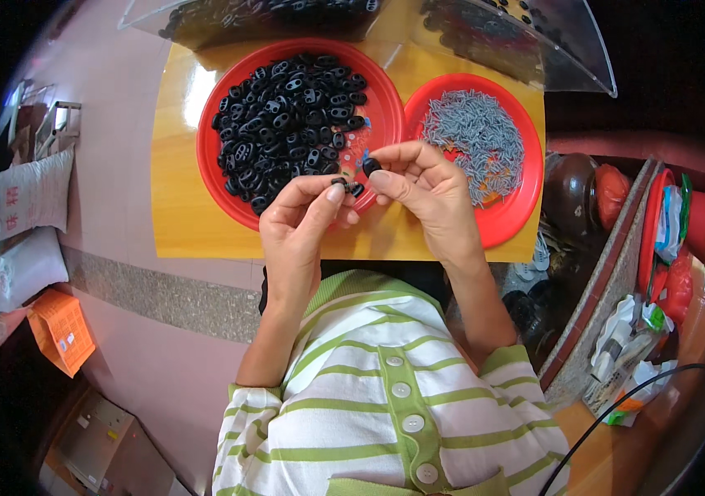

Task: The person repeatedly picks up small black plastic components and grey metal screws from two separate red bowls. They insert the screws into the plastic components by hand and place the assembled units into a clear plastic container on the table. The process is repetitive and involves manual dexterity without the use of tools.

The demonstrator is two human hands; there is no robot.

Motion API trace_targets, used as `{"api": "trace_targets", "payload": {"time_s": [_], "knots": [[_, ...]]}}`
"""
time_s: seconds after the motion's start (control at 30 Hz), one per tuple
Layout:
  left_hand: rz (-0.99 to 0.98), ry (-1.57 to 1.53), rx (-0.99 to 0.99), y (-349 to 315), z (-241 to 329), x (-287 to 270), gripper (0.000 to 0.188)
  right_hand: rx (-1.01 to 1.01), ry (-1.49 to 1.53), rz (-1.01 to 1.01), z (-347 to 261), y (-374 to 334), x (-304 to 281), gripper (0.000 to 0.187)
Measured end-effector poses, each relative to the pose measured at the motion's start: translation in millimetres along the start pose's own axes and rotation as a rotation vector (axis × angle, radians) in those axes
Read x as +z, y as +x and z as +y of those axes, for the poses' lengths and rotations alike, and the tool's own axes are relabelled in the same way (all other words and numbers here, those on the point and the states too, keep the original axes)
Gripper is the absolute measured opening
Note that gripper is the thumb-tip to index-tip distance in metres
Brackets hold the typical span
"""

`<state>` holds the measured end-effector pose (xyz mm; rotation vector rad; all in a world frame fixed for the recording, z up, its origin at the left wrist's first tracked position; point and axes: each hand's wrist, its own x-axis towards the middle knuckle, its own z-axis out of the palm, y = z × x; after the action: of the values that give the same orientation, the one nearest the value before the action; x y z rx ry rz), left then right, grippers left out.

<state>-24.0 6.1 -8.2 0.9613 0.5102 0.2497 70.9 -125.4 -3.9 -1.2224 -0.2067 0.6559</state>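
My left hand (296,217) is closed in a pinch on a small black plastic cord lock part (338,181), with a little metal spring (351,187) standing out from it. Close beside it, my right hand (435,197) grips a rounded black cord lock piece (371,166) between thumb and forefinger. The two pieces are near each other but apart. Both hands hover over the front edge of a round red tray (205,153), heaped with black two-hole cord lock parts (274,124). To the right, a second red tray (532,194) holds a pile of small grey springs (475,136).
The trays sit on a yellow wooden table (179,215). Behind them stand clear plastic bins (580,50) with more black parts. White sacks (34,198) and an orange basket (63,331) lie at left. On the right are a brown jar (571,190) and a black cable (609,409).
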Motion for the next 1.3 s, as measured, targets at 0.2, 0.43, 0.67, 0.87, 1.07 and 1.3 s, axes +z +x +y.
{"api": "trace_targets", "payload": {"time_s": [0.2,0.43,0.67,0.87,1.07,1.3], "knots": [[-0.026,0.043,0.043,-1.5,-3.8,10.0,0.012,0.052,0.17,0.047,1.7,-17.5,-2.8,0.02],[-0.055,0.066,0.085,-8.6,-6.1,12.7,0.012,-0.006,0.147,0.029,4.0,-26.5,-2.7,0.019],[-0.043,0.157,0.12,-14.4,-4.1,17.8,0.013,-0.113,0.061,0.041,6.0,-32.7,0.6,0.017],[-0.054,0.107,0.052,-13.4,-5.5,17.1,0.014,-0.145,0.005,0.049,7.1,-33.6,1.1,0.016],[-0.083,0.032,0.044,-10.4,-7.9,17.7,0.015,-0.188,0.086,0.019,10.0,-32.2,5.6,0.013],[-0.07,0.086,0.034,-6.4,-6.0,21.9,0.015,-0.181,0.029,0.098,9.9,-27.7,7.2,0.012]]}}
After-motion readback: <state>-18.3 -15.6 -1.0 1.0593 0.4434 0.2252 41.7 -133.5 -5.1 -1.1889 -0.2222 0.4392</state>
